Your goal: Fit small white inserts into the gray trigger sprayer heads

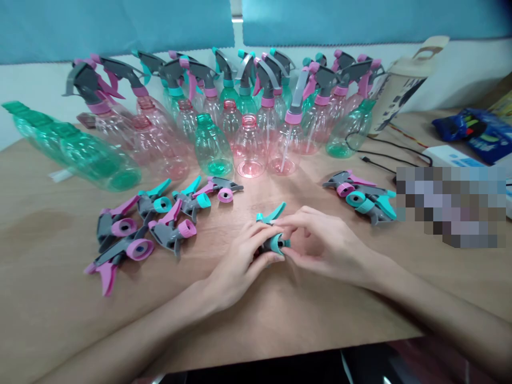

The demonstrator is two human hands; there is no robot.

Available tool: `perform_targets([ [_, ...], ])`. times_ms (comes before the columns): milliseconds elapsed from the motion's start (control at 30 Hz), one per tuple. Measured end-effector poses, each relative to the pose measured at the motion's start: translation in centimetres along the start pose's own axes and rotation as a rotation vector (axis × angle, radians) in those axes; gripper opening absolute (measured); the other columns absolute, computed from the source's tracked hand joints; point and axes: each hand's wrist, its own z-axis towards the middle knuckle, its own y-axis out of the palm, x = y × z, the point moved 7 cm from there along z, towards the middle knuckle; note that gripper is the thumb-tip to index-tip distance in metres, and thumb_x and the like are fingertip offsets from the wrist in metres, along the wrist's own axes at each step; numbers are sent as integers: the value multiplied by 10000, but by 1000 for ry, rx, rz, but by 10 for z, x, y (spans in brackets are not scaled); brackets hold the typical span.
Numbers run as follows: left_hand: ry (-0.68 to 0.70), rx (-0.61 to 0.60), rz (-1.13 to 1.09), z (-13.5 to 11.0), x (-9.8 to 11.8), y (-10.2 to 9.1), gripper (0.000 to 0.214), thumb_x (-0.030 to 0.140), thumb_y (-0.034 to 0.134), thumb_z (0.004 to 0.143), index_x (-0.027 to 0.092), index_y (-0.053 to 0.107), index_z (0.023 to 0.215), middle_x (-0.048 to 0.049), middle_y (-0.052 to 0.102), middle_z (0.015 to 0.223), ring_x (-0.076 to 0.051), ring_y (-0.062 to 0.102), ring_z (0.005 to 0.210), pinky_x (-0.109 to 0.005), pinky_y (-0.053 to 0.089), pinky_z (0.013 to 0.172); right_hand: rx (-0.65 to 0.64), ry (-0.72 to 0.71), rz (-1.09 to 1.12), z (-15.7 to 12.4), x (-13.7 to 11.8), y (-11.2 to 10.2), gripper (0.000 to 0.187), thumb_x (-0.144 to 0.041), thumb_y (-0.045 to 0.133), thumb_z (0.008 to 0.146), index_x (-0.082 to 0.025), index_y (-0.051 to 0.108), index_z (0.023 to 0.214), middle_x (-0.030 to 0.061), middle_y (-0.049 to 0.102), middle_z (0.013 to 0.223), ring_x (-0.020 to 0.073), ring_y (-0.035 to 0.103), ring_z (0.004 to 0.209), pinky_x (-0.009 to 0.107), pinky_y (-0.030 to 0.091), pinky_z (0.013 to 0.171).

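Note:
My left hand [244, 256] grips a grey spray head with a teal trigger and teal collar [272, 229], holding it low over the wooden table [60, 298]. My right hand [320, 242] meets it from the right, its fingertips pinched on the teal collar end. Both hands rest near the middle of the table. Loose spray heads in pink and teal [156, 224] lie to the left of my left hand. A smaller pile of spray heads [364, 194] lies to the right, beyond my right hand.
Several pink and green clear bottles [248, 144] stand at the back, some capped with spray heads. Green bottles [80, 149] lie on their sides at far left. A paper bag [404, 85], black cables [376, 154] and a blue packet [480, 128] sit at right.

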Motion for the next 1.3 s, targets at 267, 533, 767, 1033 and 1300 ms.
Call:
perform_targets([
  [267,10,0,0,1,3,0,347,186,534,903,264,530,1241,-44,585,1098,-194,527,989,-341,428,880,36,56,18,-2,0,-6,417,-167,602,804,-232,478,1197,19,680,919,161,629,851,287,499,715],
  [533,11,-16,17,0,4,2,316,224,547,900,237,552,1215,-62,593,1075,-206,527,968,-363,440,861,-114,151,88,-3,7,-5,406,-160,614,779,-239,482,1155,2,659,916,120,607,690,234,467,601],
  [767,20,-3,-7,-1,4,2,289,203,532,903,239,562,1187,-56,584,1067,-209,525,986,-362,432,875,19,19,41,-4,-3,1,393,-118,594,767,-255,499,1123,-3,639,863,146,597,784,255,473,636],
  [1033,-24,60,-94,-4,5,2,278,162,589,868,209,575,1141,-7,562,903,-108,502,677,-240,441,661,145,80,175,-8,2,-2,258,-151,606,783,-220,537,1022,3,630,794,125,583,645,260,474,539],
  [1300,-26,69,-74,-5,6,0,318,165,585,871,220,553,1183,-5,585,919,-116,530,720,-249,445,698,-5,268,469,-4,22,-2,184,-212,650,791,-202,571,957,16,657,832,135,622,700,269,518,606],
])
